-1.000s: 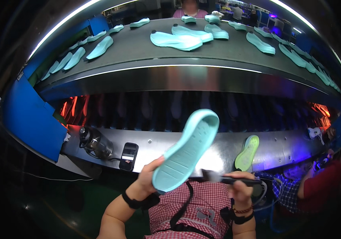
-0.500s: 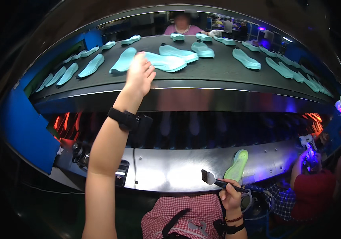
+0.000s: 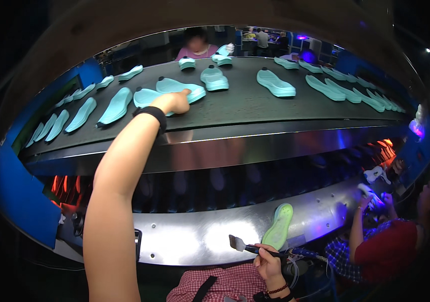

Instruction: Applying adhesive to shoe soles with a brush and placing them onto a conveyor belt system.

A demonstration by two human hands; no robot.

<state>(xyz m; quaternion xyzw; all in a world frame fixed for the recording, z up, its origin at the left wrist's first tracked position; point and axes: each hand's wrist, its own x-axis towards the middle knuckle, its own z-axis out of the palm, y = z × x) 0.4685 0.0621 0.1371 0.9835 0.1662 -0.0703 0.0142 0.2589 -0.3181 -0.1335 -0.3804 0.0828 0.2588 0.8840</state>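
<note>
Over the dark conveyor belt [image 3: 225, 108], my left hand [image 3: 178, 102] is closed on the end of a light blue shoe sole [image 3: 145, 96]. Part of that sole lies hidden behind the hand and wrist. Touching it from behind is another light blue sole [image 3: 175, 86]. Low in the picture, my right hand [image 3: 269, 264] grips a flat brush [image 3: 245, 246] by its black handle, bristles pointing left. Beside the brush, a yellow-green sole [image 3: 279, 227] rests on the metal ledge [image 3: 185, 236].
More blue soles, including a slanted one [image 3: 275, 83], lie along the belt. Across it, a person in pink [image 3: 195, 50] has a gloved hand at a sole. At right, a co-worker in red [image 3: 386, 249] handles a white piece. Orange-lit openings [image 3: 66, 186] glow below the belt.
My left hand has come down from above the soles and its fingers have closed at one. The view has turned; soles appear farther left. The brush stays in my right hand.
</note>
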